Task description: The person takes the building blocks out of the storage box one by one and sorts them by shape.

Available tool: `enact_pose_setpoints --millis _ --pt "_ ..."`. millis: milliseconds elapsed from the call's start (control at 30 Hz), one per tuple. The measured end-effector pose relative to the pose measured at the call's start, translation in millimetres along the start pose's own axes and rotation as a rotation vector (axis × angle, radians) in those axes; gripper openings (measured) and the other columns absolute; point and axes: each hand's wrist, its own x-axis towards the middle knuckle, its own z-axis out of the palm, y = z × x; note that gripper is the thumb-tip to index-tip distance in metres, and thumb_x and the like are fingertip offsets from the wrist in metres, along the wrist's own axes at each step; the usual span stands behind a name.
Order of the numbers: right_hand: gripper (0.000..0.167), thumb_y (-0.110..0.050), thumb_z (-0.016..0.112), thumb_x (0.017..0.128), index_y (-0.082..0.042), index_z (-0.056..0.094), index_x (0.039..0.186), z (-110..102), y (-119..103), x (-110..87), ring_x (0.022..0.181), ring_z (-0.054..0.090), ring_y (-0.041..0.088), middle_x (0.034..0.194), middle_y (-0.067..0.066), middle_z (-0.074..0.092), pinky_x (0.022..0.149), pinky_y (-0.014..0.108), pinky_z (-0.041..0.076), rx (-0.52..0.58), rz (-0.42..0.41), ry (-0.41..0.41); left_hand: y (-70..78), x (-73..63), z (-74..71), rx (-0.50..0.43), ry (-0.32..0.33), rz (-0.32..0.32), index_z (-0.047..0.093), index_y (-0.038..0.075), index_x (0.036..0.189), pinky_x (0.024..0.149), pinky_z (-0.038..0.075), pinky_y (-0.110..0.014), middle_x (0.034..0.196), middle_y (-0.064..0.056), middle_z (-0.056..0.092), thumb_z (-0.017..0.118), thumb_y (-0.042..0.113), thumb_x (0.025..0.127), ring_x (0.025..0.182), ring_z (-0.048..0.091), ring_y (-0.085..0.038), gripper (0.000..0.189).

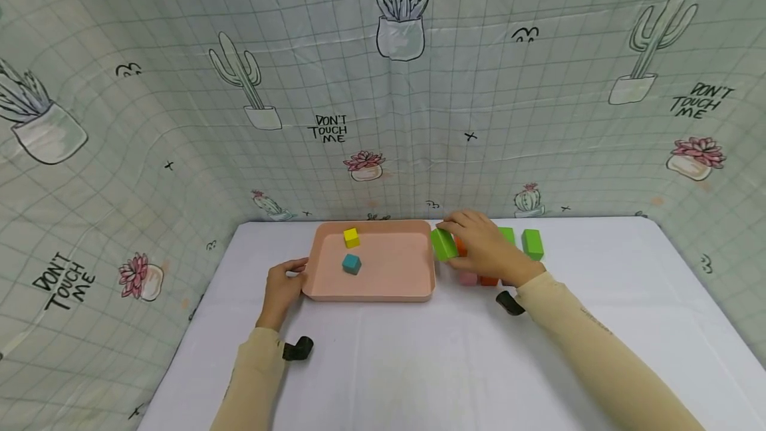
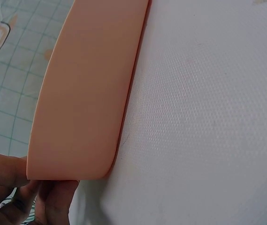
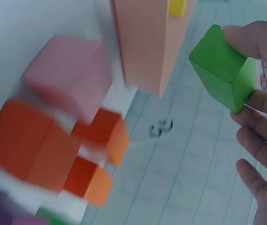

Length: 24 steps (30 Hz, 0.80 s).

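My right hand point(image 1: 483, 243) pinches a green block point(image 1: 444, 245) between thumb and fingers, raised beside the right rim of a pink tray. In the right wrist view, the thumb lies on one side of the green block point(image 3: 222, 61) and fingertips on the other. My left hand point(image 1: 284, 288) holds the left end of the pink tray point(image 1: 395, 291). The left wrist view has its fingers point(image 2: 60, 201) at the corner of the tray wall point(image 2: 81, 103). Inside the tray sit a yellow cube point(image 1: 351, 238) and a teal cube point(image 1: 352, 264), set apart.
Right of the tray, partly under my right hand, stand several blocks: a pink block point(image 3: 67, 70), a red-orange block point(image 3: 30, 145), orange ones and green ones. A green block point(image 1: 532, 245) stands at the far right of them. A patterned cloth point(image 1: 413, 118) hangs behind the white table point(image 1: 389, 364).
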Motion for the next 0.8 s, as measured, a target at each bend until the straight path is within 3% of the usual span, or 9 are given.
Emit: enact_pose_setpoints --millis 367,800 --pt "0.069 -0.021 0.093 0.078 0.002 0.065 0.137 -23 28 -46.3 0.128 0.053 0.043 0.135 0.020 0.063 0.110 0.065 0.042 -0.035 0.208 0.018 -3.4 0.2 -0.8 0.015 -0.003 0.015 0.069 -0.009 0.131 0.060 0.045 -0.021 0.124 -0.030 0.065 0.055 -0.005 0.097 0.073 0.053 -0.011 0.038" --pt "0.068 -0.017 0.092 0.078 0.007 0.064 0.134 -37 77 -106.1 0.120 0.054 0.048 0.128 0.027 0.062 0.101 0.070 0.042 -0.076 0.327 0.110 -2.8 -2.9 1.6 0.012 0.013 0.032 0.069 -0.010 0.131 0.060 0.045 -0.021 0.124 -0.031 0.066 0.055 -0.005 0.096 0.074 0.055 -0.011 0.038"
